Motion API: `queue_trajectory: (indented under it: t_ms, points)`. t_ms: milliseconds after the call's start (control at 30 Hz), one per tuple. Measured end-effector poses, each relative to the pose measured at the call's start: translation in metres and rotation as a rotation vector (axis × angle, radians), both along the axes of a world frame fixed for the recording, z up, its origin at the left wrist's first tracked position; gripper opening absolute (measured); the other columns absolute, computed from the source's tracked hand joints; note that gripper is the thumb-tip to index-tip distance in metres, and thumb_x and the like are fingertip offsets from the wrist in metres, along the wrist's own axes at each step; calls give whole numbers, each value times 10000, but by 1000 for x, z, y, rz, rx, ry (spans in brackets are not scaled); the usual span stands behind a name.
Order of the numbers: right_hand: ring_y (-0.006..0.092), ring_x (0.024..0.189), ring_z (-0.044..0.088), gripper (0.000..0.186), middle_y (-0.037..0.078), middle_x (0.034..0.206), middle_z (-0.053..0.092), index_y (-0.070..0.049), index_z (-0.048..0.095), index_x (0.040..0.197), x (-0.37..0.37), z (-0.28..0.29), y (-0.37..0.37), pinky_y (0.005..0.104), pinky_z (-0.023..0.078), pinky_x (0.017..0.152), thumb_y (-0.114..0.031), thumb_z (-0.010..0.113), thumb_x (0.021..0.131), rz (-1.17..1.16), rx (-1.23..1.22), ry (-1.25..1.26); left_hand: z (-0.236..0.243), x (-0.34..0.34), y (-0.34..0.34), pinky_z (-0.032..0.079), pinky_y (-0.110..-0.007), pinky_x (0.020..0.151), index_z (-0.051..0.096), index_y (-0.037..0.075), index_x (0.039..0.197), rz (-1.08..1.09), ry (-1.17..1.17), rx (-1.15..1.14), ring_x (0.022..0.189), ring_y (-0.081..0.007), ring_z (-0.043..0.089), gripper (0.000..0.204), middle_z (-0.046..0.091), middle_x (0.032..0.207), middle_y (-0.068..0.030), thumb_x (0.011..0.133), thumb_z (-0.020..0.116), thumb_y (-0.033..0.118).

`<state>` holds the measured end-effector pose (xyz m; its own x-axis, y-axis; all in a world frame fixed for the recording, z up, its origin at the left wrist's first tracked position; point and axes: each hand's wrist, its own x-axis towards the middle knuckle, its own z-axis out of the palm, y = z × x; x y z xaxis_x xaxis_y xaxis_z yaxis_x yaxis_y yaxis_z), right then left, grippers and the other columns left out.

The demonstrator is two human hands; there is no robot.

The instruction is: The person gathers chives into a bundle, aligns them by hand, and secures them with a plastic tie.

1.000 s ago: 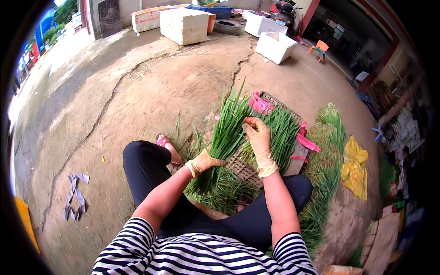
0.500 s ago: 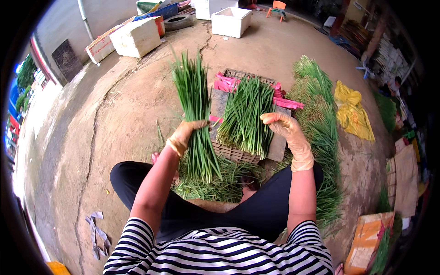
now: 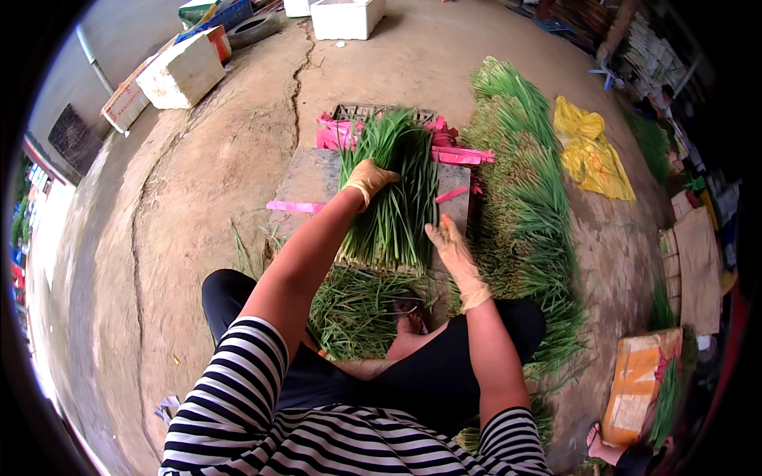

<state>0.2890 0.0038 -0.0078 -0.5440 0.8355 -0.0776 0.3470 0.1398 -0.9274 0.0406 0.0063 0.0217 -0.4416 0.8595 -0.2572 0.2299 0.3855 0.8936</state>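
Note:
A thick bunch of garlic chives (image 3: 390, 226) lies on a grey board (image 3: 309, 176), leaf tips away from me and pale cut ends toward me. My left hand (image 3: 371, 181), in a cream glove, is closed on the upper left part of the bunch, its fingertips partly hidden among the leaves. Beside the lower right edge of the bunch is my gloved right hand (image 3: 454, 252), fingers stretched out and holding nothing; one fingertip looks orange. One pink strip (image 3: 295, 207) rests on the board's left side, another pink strip (image 3: 451, 195) to the right of the chives.
Behind the board sits a crate (image 3: 381, 111) with pink strips (image 3: 464, 155) over it. A long heap of chives (image 3: 524, 206) runs along the right, beside a yellow bag (image 3: 591, 151). Loose trimmings (image 3: 357, 313) cover the ground by my feet. Foam boxes (image 3: 181, 75) stand far left.
My left hand has brought its bunch rightward onto the board, against the chives lying there. My right hand has moved lower and its fingers have straightened. The view has shifted.

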Motion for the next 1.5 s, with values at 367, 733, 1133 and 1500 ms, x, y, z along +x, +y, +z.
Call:
queue_trajectory:
  t_ms: [367,733,1133,1500]
  points:
    - [435,1081,426,661,313,1175,430,106,300,1241,-75,-41,-16,400,362,912,-397,488,857,-153,484,54,-12,-12,-31,339,-294,942,-93,-59,1316,141,216,333,1093,-214,452,1131,471,1194,-165,660,763,284]
    - [314,1157,412,490,187,1267,413,-25,400,1248,-57,-1,62,348,331,968,-208,499,804,279,193,-240,5,46,-59,258,-378,1019,-19,14,1362,313,604,-186,1238,-382,265,1295,233,1357,-231,458,802,445]
    - [344,779,570,152,148,767,591,-90,593,825,-21,-4,68,418,440,668,-220,589,746,229,716,-582,7,-2,-77,166,-353,1051,20,-6,1361,204,-11,96,1309,-341,105,1218,91,1386,-285,554,728,569]
    - [342,747,565,138,157,750,591,-90,599,761,27,17,45,429,430,670,-208,548,712,475,645,-825,10,0,-105,167,-313,1041,11,-60,1345,74,-64,64,1301,-269,167,1127,190,1375,-250,662,660,558]
